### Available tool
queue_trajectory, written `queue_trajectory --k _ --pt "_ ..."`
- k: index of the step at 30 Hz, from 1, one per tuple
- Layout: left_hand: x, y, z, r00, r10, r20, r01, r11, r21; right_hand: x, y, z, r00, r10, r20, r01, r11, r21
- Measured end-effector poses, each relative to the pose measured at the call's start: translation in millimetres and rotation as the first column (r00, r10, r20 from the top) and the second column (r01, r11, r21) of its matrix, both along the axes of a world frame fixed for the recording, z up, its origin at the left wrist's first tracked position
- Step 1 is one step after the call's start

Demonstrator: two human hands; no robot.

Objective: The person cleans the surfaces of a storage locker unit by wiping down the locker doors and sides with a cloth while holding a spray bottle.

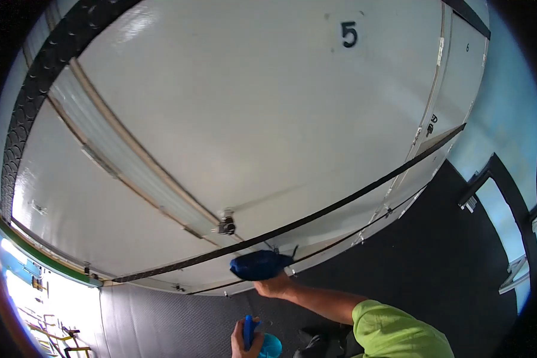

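My right hand (274, 285) reaches out from a yellow-green sleeve (394, 331) and is closed on a dark blue cloth (259, 265). The cloth lies at the lower edge of a large white locker front (268, 119), just under its black trim strip (316, 216); how firmly it presses there I cannot tell. At the bottom of the view my left hand (244, 341) grips a spray bottle with a blue trigger head (249, 331) and a turquoise body (271, 346). Part of the bottle is hidden by the fingers and cut off by the frame.
A small metal latch (226, 223) sticks out above the trim. The locker doors carry the numbers 5 (349, 34) and 6 (468, 48). Dark textured flooring (161, 319) runs below. A bright opening (53, 310) lies left; a black-framed fixture (510, 191) stands at the blue wall, right.
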State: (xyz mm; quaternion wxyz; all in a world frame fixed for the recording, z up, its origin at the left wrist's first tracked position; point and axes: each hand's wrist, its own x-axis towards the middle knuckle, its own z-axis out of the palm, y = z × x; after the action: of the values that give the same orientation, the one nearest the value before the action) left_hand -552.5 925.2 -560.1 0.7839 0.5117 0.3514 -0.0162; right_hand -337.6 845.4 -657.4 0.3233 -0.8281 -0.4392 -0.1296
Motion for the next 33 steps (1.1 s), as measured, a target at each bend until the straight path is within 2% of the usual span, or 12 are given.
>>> queue_trajectory --k 2,4,6,10,12,14,18,24,26,30,32,33 --pt "4 -2 -34 0.97 -0.15 0.193 0.079 0.94 0.332 0 -16 29 0.96 0.062 0.274 -0.111 0.98 0.165" --pt "15 -13 -52 0.925 -0.164 0.342 0.057 0.952 0.301 9 -23 54 0.988 0.124 0.092 -0.137 0.98 0.146" --pt "21 4 -137 0.89 -0.349 0.293 0.133 0.814 0.565 18 -18 37 0.973 0.117 0.198 -0.145 0.98 0.133" --pt "59 -39 -188 0.863 -0.215 0.457 -0.007 0.899 0.437 10 -22 -46 0.961 0.231 0.15 -0.235 0.972 0.007" --pt "84 -46 -213 0.888 -0.311 0.338 0.083 0.833 0.546 20 -23 -98 0.946 0.262 0.189 -0.259 0.965 -0.043" --pt "104 -42 -261 0.87 -0.347 0.351 0.099 0.819 0.566 41 -31 -118 0.881 0.287 0.376 -0.215 0.951 -0.221" --pt "125 -41 -345 0.811 -0.48 0.334 0.06 0.636 0.769 58 -22 -108 0.737 0.039 0.675 -0.223 0.957 0.187" --pt "124 -57 -412 0.689 -0.69 0.223 0.048 0.351 0.935 76 -3 -91 0.75 0.1 0.654 -0.381 0.873 0.304" --pt "120 -73 -395 0.751 -0.614 0.242 0.154 0.519 0.841 87 -25 -92 0.832 0.38 0.404 -0.485 0.852 0.196" --pt "121 -82 -422 0.72 -0.629 0.293 0.119 0.528 0.841 120 -77 -35 0.763 -0.2 0.614 -0.001 0.951 0.311" --pt "120 -91 -427 0.689 -0.71 0.147 0.045 0.244 0.969 135 -76 -10 0.534 -0.242 0.81 -0.131 0.923 0.362" --pt "119 -93 -419 0.664 -0.71 0.235 0.115 0.408 0.906 133 -74 -9 0.653 -0.184 0.735 0.041 0.977 0.208"
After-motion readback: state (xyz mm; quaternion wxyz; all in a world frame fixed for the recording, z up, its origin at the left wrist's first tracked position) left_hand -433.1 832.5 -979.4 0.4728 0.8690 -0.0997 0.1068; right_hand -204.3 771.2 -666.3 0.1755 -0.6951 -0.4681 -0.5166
